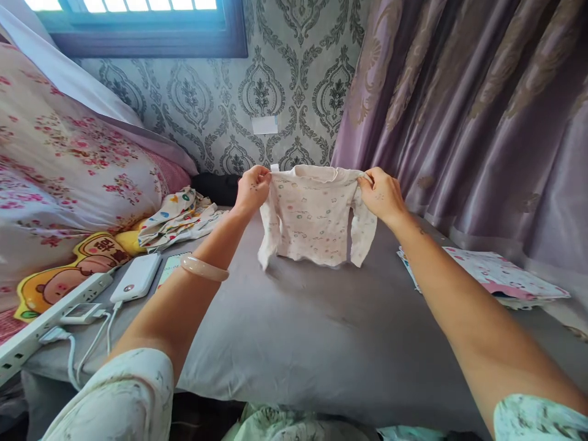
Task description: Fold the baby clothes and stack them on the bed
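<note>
Closest to the person, some pale green cloth (275, 425) shows under the front edge of a grey sheet (294, 343). On the left side of the sheet is a long white power strip (55, 324) with white cords (73, 358). Next to it lie a small white plug box (81, 313) and a white power bank (138, 275). A phone (169, 269) is partly hidden by the left arm, which wears a pale bangle (204, 267). A yellow cushion (64, 278) with a pig face is further left. On the right, folded clothes (514, 275) lie beyond the right arm.

Farther off, the little white shirt (315, 214) is held up over the middle of the sheet, neck on top and sleeves hanging down. The left hand (253, 187) has its fingers pinched shut on one shoulder. The right hand (383, 193) pinches the other shoulder the same way. I can't tell if the bottom of the shirt touches the sheet.

A crumpled spotted cloth (181, 217) lies to the left, near something black (215, 187). At the back are a grey patterned wall (257, 92), a window (138, 37) and a purple curtain (441, 104).
</note>
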The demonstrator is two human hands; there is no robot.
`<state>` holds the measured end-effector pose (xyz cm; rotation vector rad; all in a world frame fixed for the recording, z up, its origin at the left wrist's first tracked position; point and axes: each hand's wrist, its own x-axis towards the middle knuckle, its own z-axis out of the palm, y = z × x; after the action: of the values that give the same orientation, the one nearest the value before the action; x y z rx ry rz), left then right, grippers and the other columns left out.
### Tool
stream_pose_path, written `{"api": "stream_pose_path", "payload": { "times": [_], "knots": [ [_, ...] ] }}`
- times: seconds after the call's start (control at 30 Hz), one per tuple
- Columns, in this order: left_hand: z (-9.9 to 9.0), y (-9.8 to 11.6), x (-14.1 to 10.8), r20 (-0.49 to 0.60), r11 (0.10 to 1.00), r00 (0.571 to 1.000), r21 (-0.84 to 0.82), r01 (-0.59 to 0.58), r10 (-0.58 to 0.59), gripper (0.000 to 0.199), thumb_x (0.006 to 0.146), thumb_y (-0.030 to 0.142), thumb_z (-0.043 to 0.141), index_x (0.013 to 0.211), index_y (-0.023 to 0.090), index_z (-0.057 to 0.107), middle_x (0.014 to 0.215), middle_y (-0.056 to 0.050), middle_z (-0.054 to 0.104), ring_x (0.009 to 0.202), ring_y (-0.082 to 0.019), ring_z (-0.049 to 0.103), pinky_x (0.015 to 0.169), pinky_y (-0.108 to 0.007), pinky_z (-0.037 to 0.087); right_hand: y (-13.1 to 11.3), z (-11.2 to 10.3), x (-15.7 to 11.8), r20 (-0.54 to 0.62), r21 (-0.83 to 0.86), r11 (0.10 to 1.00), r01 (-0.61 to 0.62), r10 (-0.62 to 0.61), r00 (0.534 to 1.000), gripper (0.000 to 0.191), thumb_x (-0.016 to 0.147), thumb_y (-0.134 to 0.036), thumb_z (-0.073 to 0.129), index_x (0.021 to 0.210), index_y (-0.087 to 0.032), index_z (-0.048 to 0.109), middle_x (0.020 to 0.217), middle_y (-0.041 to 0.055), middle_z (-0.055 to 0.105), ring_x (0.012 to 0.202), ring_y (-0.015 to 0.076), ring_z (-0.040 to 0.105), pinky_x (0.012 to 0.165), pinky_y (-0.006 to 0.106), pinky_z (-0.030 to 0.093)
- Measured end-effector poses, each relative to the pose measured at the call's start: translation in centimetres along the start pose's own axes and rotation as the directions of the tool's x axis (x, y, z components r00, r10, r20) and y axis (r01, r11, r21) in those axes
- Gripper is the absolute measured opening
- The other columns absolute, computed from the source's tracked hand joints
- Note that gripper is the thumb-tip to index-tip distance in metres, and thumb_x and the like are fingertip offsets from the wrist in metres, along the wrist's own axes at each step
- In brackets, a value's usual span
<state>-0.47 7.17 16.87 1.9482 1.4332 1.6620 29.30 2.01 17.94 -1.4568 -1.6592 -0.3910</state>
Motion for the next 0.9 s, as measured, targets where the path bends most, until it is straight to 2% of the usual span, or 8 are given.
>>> {"api": "stream_pose_path", "payload": {
  "times": [0.2, 0.37, 0.5, 0.67, 0.73, 0.77, 0.83, 0.9],
  "knots": [
    [0.5, -0.4, -1.1, -0.042, 0.998, 0.997, 0.013, -0.064, 0.065, 0.012, 0.089, 0.025, 0.048, 0.092, 0.020, 0.059, 0.070, 0.001, 0.052, 0.070, -0.014, 0.055, 0.073, -0.029, 0.044, -0.4, 0.2, -0.9, -0.106, -0.014, 0.998, 0.069, -0.070, 0.992, 0.023, 0.097, -0.036, 0.038, 0.092, -0.021, 0.055, 0.092, 0.0078, 0.062, 0.088, 0.0221, 0.057, 0.076, 0.034, 0.043],
    [-0.6, 0.4, -3.0, -0.185, 0.966, 0.950, 0.116, -0.232, 0.250, 0.014, 0.094, 0.026, 0.045, 0.096, 0.020, 0.057, 0.087, -0.003, 0.055, 0.089, -0.017, 0.055, 0.086, -0.033, 0.044, -1.2, -0.9, -2.9, -0.150, -0.077, 0.990, 0.121, -0.131, 0.980, 0.029, 0.099, -0.039, 0.032, 0.101, -0.022, 0.055, 0.101, 0.0081, 0.061, 0.093, 0.0225, 0.057, 0.074, 0.035, 0.045],
    [-3.8, 2.5, -6.0, -0.223, 0.897, 0.880, 0.253, -0.363, 0.419, 0.017, 0.096, 0.027, 0.043, 0.099, 0.020, 0.058, 0.092, -0.005, 0.052, 0.089, -0.018, 0.054, 0.086, -0.035, 0.045, -2.3, -3.6, -4.5, -0.147, -0.105, 0.970, 0.221, -0.235, 0.961, 0.030, 0.099, -0.042, 0.034, 0.101, -0.023, 0.057, 0.097, 0.0070, 0.062, 0.090, 0.0220, 0.059, 0.072, 0.034, 0.046],
    [-9.6, 5.6, -9.6, -0.243, 0.725, 0.709, 0.447, -0.524, 0.662, 0.015, 0.094, 0.025, 0.047, 0.099, 0.019, 0.060, 0.090, -0.005, 0.048, 0.093, -0.019, 0.053, 0.083, -0.037, 0.046, -5.6, -9.6, -6.4, -0.160, -0.079, 0.924, 0.374, -0.382, 0.910, 0.023, 0.097, -0.040, 0.042, 0.096, -0.025, 0.059, 0.086, 0.0048, 0.065, 0.080, 0.0212, 0.062, 0.071, 0.035, 0.048],
    [-11.9, 6.9, -10.5, -0.224, 0.673, 0.669, 0.499, -0.546, 0.709, 0.015, 0.093, 0.024, 0.049, 0.100, 0.019, 0.061, 0.088, -0.004, 0.047, 0.094, -0.018, 0.053, 0.084, -0.038, 0.046, -7.1, -12.2, -6.9, -0.157, -0.071, 0.916, 0.396, -0.402, 0.902, 0.020, 0.096, -0.041, 0.046, 0.095, -0.027, 0.060, 0.082, 0.0035, 0.065, 0.075, 0.0211, 0.062, 0.069, 0.035, 0.048],
    [-12.9, 7.6, -10.8, -0.217, 0.654, 0.656, 0.521, -0.548, 0.723, 0.016, 0.093, 0.024, 0.049, 0.102, 0.020, 0.061, 0.089, -0.003, 0.046, 0.097, -0.019, 0.054, 0.085, -0.039, 0.045, -7.8, -13.2, -7.0, -0.126, -0.069, 0.926, 0.371, -0.378, 0.917, 0.020, 0.095, -0.042, 0.046, 0.095, -0.029, 0.061, 0.080, 0.0024, 0.064, 0.073, 0.0208, 0.061, 0.067, 0.035, 0.047],
    [-14.5, 8.7, -11.1, -0.168, 0.633, 0.672, 0.555, -0.540, 0.721, 0.021, 0.093, 0.027, 0.047, 0.106, 0.020, 0.061, 0.089, -0.002, 0.044, 0.104, -0.021, 0.053, 0.088, -0.041, 0.044, -8.7, -14.6, -6.9, -0.050, -0.054, 0.953, 0.298, -0.301, 0.952, 0.019, 0.094, -0.046, 0.048, 0.095, -0.033, 0.062, 0.077, 0.0000, 0.063, 0.067, 0.0194, 0.059, 0.062, 0.033, 0.045],
    [-15.2, 9.2, -10.9, -0.112, 0.657, 0.732, 0.548, -0.518, 0.671, 0.024, 0.091, 0.030, 0.048, 0.106, 0.020, 0.063, 0.089, -0.001, 0.044, 0.099, -0.019, 0.055, 0.084, -0.038, 0.045, -8.9, -14.7, -6.6, 0.048, 0.001, 0.976, 0.218, -0.218, 0.975, 0.020, 0.093, -0.049, 0.049, 0.094, -0.035, 0.064, 0.076, -0.0017, 0.063, 0.065, 0.0184, 0.058, 0.056, 0.031, 0.042]
  ]
}}
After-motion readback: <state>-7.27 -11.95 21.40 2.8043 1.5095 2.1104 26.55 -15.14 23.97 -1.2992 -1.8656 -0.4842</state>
